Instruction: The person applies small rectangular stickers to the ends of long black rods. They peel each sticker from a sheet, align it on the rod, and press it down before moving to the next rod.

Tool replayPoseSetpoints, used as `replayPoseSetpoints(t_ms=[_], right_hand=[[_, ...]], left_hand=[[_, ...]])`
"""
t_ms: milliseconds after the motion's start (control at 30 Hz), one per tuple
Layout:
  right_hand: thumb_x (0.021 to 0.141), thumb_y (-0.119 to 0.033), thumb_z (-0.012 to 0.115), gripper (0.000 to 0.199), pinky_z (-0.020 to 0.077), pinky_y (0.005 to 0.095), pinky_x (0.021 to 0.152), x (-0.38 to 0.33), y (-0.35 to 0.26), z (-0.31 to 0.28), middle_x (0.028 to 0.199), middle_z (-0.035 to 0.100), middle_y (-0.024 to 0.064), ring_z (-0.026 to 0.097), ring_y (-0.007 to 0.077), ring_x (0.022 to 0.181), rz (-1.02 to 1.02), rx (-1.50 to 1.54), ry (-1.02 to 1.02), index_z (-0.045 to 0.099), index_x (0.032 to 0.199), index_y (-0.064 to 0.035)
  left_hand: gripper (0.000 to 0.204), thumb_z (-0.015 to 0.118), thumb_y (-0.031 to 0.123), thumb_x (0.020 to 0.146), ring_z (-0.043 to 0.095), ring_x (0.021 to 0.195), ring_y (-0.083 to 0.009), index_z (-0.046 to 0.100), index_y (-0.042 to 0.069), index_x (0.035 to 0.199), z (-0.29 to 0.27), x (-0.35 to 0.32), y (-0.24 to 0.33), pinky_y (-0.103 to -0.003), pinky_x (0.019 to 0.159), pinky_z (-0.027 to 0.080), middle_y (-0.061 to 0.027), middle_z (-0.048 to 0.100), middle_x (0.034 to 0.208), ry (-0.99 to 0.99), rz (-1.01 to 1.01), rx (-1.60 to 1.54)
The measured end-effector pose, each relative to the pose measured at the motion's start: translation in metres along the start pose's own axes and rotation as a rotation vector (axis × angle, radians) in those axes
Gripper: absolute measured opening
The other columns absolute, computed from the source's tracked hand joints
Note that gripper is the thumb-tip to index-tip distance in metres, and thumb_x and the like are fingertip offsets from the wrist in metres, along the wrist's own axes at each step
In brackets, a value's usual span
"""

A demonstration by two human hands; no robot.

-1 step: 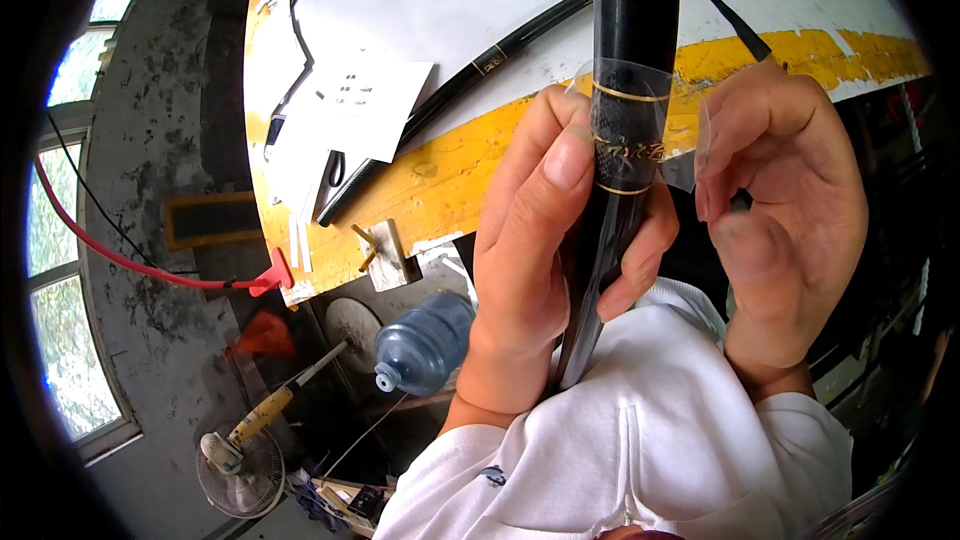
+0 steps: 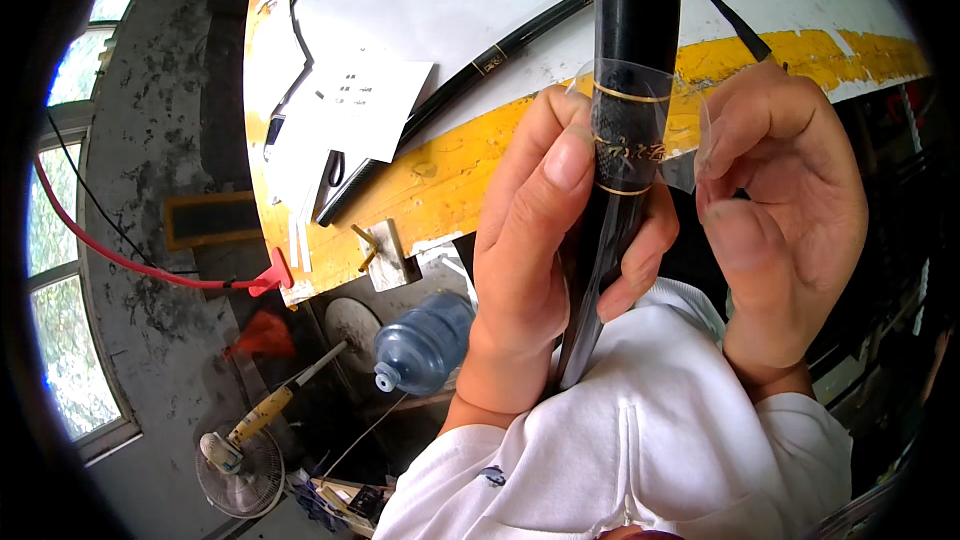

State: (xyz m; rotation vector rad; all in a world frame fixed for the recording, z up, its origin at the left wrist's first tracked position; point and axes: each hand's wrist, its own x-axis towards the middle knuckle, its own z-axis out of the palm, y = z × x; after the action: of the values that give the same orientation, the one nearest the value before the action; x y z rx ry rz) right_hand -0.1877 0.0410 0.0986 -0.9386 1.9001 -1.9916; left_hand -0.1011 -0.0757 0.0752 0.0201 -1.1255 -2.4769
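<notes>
A thick black rod (image 2: 636, 10) with gold rings and a gold-marked band (image 2: 630, 145) runs from the top of the view down to my white shirt. My left hand (image 2: 545, 205) is closed round it, thumb on the near side just beside the band, fingers coming out on the right. A clear plastic film (image 2: 680, 120) lies over the band and sticks out to the right. My right hand (image 2: 785, 200) is curled beside the rod, with its fingertips and thumb closed at the film's right edge.
On the white table top (image 2: 440, 0) with its yellow edge (image 2: 460, 165) lie a second black rod (image 2: 490, 60), a paper sheet (image 2: 370, 105) and a black strip (image 2: 730, 15). Below are a blue water bottle (image 2: 425, 340), a fan (image 2: 240, 470) and a red hose (image 2: 130, 260).
My right thumb has moved up slightly, closer to the fingertips at the film's edge. The rod and my left hand have stayed in place.
</notes>
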Motion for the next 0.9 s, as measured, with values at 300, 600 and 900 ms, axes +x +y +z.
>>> replayPoseSetpoints(t_ms=[300,600,900], right_hand=[[0.085,-0.012,0.061,0.015,0.0371,0.0239,0.072,0.005,0.008,0.007,0.089,0.05,0.0066,0.045,0.0104,0.078,-0.159,0.083,-0.048,0.053,0.09,-0.0012],[0.086,-0.011,0.06,0.012,0.0374,0.0244,0.072,0.009,-0.009,0.023,0.086,0.051,0.0065,0.046,0.0104,0.077,-0.144,0.15,0.007,0.053,0.088,-0.0012],[0.086,-0.011,0.061,0.012,0.0368,0.0241,0.072,0.007,0.002,0.018,0.084,0.052,0.0059,0.045,0.0103,0.076,-0.18,0.138,0.01,0.053,0.084,-0.0022]], left_hand=[[0.025,0.044,0.03,0.099,0.036,0.037,-0.0096,0.038,0.006,0.101,0.001,-0.001,0.0,-0.021,0.038,0.029,-0.0148,0.05,0.067,0.004,0.004,-0.036],[0.025,0.048,0.027,0.096,0.038,0.039,-0.0093,0.038,0.005,0.103,0.0,-0.001,-0.004,-0.021,0.037,0.029,-0.0163,0.051,0.075,0.008,-0.004,-0.07],[0.026,0.051,0.024,0.093,0.039,0.04,-0.009,0.038,0.004,0.104,0.002,-0.001,-0.007,-0.021,0.037,0.029,-0.0177,0.051,0.084,0.012,-0.022,-0.098]])
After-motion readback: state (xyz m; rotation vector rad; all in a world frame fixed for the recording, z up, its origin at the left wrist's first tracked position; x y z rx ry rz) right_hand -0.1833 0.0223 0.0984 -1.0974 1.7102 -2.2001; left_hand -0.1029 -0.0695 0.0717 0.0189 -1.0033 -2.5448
